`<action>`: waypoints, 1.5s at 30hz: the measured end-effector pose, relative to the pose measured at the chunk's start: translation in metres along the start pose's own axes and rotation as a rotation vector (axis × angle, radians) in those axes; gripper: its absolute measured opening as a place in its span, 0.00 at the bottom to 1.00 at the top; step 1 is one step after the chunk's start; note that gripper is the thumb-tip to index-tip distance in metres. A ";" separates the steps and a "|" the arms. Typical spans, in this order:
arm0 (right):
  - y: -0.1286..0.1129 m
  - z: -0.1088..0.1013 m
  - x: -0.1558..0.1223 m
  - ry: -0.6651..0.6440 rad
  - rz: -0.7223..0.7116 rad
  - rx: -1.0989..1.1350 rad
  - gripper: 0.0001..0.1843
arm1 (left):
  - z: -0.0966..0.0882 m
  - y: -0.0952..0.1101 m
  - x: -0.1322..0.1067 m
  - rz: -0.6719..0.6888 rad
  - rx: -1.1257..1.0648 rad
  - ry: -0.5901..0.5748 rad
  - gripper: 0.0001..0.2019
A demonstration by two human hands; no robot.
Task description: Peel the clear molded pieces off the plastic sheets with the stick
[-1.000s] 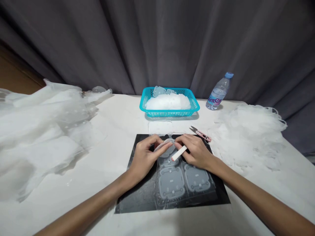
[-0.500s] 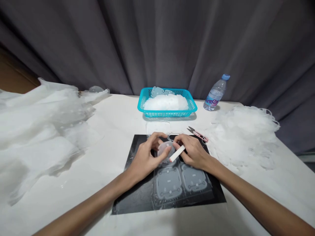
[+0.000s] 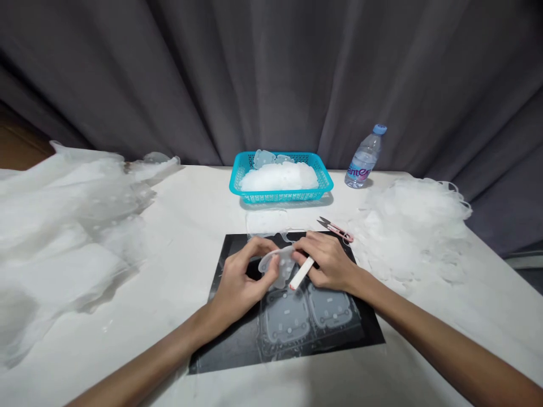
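Observation:
My left hand (image 3: 248, 271) pinches a translucent, rounded silicone-like piece (image 3: 280, 267) between thumb and fingers, tilted above a black mat (image 3: 231, 339). At the piece's right edge are the fingers of my right hand (image 3: 324, 261), which is closed around a slim white stick (image 3: 302, 273) with a reddish tip. The stick points down and toward me. Below the hands, a clear sheet with rounded-square shapes (image 3: 287, 316) lies on the mat. Whether the right fingertips also grip the piece is hard to make out.
A turquoise basket (image 3: 282, 196) full of translucent pieces stands at the back. Right of it are a water bottle (image 3: 363, 158) and pink thread snips (image 3: 337, 230). Thin white sheets (image 3: 72, 226) are heaped at left, with clear ring-like scraps (image 3: 416, 226) at right.
The translucent piece has been lifted and tilted up, and more of it shows. Both hands still hold their things; the whole view has shifted slightly.

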State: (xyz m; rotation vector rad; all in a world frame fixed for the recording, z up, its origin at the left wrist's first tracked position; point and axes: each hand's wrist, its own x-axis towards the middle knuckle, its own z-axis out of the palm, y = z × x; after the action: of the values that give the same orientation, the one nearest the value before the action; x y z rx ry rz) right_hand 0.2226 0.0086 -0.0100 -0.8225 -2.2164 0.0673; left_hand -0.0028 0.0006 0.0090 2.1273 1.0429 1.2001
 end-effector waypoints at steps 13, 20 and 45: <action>-0.001 0.003 -0.002 0.026 0.003 0.115 0.02 | 0.001 0.001 -0.001 -0.077 0.103 -0.143 0.04; 0.001 0.003 -0.002 -0.041 0.025 0.121 0.02 | 0.002 0.000 -0.004 0.024 0.076 0.024 0.05; -0.008 0.007 -0.010 0.149 0.012 0.204 0.07 | 0.005 0.004 -0.007 0.192 -0.014 -0.016 0.03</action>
State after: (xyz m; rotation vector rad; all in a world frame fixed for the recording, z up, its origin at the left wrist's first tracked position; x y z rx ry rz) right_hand 0.2184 -0.0020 -0.0191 -0.7049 -2.0262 0.2265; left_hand 0.0006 -0.0072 0.0055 2.2632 0.8356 1.2713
